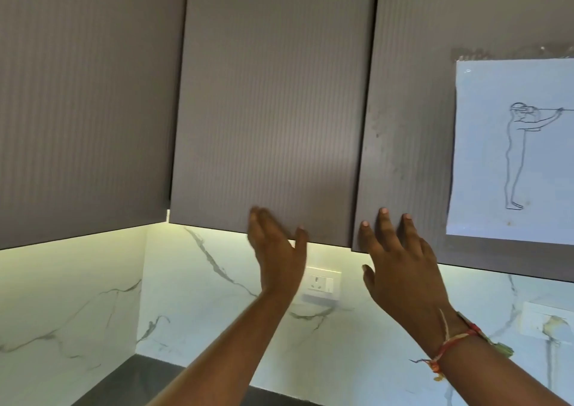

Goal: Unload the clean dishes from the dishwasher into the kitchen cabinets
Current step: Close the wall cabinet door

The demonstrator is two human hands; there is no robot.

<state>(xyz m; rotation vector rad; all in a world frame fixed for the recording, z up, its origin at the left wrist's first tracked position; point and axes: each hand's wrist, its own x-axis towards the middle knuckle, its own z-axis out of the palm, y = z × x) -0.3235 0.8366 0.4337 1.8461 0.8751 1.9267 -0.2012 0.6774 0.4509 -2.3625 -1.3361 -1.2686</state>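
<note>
Grey ribbed upper cabinets fill the top of the view. The middle cabinet door [273, 101] is closed, and the right cabinet door [407, 110] beside it also looks closed. My left hand [276, 250] is raised at the lower edge of the middle door, fingers apart, holding nothing. My right hand [400, 269] is spread flat with its fingertips on the lower left corner of the right door. No dishes and no dishwasher are in view.
A left cabinet door [84, 104] meets the others at the corner. A paper sheet with a drawn figure [512, 147] is taped to the right door. Lit marble backsplash holds a wall socket [321, 284] and a switch plate [546, 320]. Dark countertop [130, 384] lies below.
</note>
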